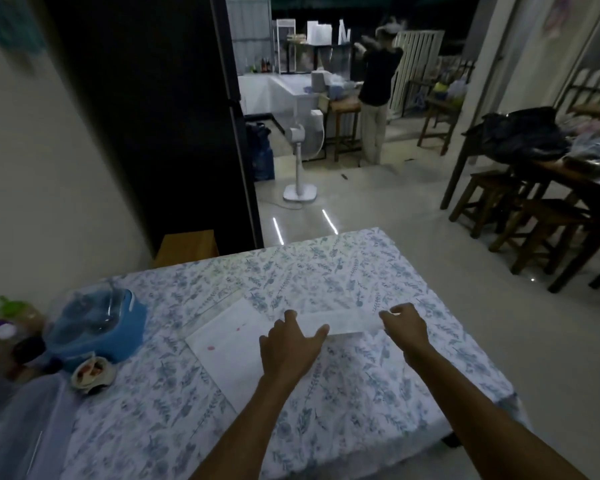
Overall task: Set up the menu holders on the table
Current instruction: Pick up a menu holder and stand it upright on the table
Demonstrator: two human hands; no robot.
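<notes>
A clear menu holder (347, 322) lies low across the floral tablecloth (326, 271), between my two hands. My left hand (290, 344) grips its left end with the thumb stretched along the near edge. My right hand (404, 327) grips its right end, fingers curled over it. A white sheet with small red marks (229, 344) lies flat on the table under and left of my left hand. The holder is see-through and blurred, so its exact shape is hard to make out.
A blue container with a clear lid (97, 323), a small bowl (92, 372) and several bottles (7, 337) crowd the table's left side. Beyond it are a white standing fan (300, 161), wooden stools (534, 220), a dark table and a person at the far counter (378, 84).
</notes>
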